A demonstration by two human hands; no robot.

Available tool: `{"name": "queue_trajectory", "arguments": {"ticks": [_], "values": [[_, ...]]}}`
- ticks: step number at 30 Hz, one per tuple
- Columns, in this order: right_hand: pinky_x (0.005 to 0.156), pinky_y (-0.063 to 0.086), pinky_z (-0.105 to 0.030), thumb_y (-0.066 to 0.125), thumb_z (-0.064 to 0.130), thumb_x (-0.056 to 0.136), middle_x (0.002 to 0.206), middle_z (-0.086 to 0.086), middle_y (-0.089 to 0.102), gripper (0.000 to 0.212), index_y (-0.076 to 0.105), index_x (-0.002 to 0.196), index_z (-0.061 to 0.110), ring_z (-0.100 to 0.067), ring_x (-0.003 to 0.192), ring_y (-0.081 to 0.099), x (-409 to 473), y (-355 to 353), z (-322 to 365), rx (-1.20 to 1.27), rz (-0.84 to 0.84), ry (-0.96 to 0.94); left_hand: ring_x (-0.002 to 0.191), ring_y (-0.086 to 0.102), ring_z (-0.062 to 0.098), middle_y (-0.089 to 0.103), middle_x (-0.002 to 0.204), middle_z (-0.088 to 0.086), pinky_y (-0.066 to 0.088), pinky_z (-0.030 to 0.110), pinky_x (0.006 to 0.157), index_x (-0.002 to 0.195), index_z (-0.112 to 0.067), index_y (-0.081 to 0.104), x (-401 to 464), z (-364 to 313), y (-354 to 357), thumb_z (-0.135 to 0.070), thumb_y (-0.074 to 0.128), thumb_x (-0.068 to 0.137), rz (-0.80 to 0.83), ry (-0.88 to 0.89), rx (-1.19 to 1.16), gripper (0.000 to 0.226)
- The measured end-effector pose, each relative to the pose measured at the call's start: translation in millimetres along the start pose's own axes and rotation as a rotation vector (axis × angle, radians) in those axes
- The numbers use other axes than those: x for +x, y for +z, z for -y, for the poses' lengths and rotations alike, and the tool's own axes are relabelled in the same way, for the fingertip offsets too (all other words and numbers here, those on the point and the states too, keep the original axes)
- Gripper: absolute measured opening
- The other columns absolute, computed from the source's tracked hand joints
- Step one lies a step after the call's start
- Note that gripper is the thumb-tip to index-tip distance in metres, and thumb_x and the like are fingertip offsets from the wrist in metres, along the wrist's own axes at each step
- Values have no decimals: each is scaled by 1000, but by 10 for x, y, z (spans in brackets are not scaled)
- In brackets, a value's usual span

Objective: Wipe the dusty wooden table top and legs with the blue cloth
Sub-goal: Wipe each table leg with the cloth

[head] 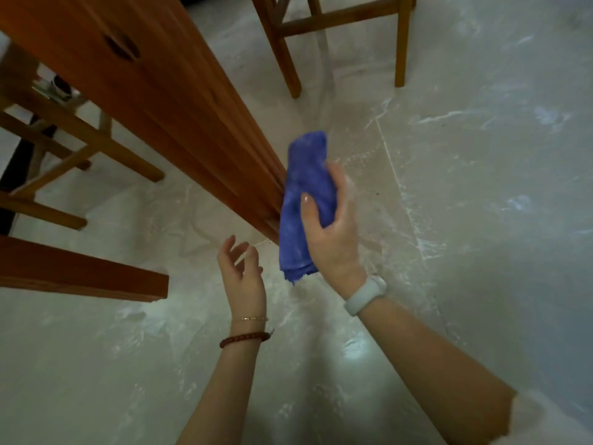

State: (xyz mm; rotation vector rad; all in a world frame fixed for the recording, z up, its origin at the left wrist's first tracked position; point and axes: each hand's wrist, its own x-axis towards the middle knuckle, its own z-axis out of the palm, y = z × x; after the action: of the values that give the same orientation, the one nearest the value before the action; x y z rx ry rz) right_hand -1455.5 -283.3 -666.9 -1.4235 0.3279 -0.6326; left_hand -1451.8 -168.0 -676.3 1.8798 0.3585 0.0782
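the floor [465, 220] is pale, glossy tile, streaked and smeared with white dust, with a thin grout line running down it from the middle toward the lower right. a long reddish-brown table leg [179, 101] slants from the upper left corner down to the middle of the view, its grooved faces catching little light, and a dark oval knot shows on its upper part. more wooden rails and legs of the same colour cross the left edge, one thick beam [83, 271] ending square just left of the left hand. at the top edge stand the lighter legs and crossbars of a wooden chair [337, 36], feet on the tile.

the blue cloth [305, 200] is folded into a long pad, dusted white in patches, and lies against the lower end of the table leg, its frayed bottom edge hanging free above the floor. the right hand [333, 239] grips it from the right side, thumb across the front face and fingers wrapped behind; a white band [365, 295] sits on that wrist. the left hand [244, 268] is just left of and below the cloth, apart from it, fingers loosely spread and holding nothing, near the foot of the leg without touching it. two thin bracelets [248, 330] circle the left wrist.
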Motion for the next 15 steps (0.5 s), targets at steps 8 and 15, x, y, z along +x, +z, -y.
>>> {"name": "queue_trajectory", "arguments": {"ticks": [8, 15], "values": [[72, 39, -31, 45, 18, 90, 103, -17, 60, 25, 51, 111, 6, -34, 98, 58, -315, -692, -762, -774, 607, 678, 103, 51, 20, 48, 115, 2, 45, 37, 91, 129, -18, 36, -127, -110, -27, -15, 45, 93, 52, -166, 41, 37], [70, 36, -32, 46, 13, 91, 99, -20, 55, 29, 47, 119, 3, -33, 90, 54, -236, -1093, 796, -685, 512, 754, 123, 42, 26, 42, 135, 12, 34, 36, 105, 131, -12, 41, -779, -891, -233, -28, 51, 90, 541, -122, 699, 45]]}}
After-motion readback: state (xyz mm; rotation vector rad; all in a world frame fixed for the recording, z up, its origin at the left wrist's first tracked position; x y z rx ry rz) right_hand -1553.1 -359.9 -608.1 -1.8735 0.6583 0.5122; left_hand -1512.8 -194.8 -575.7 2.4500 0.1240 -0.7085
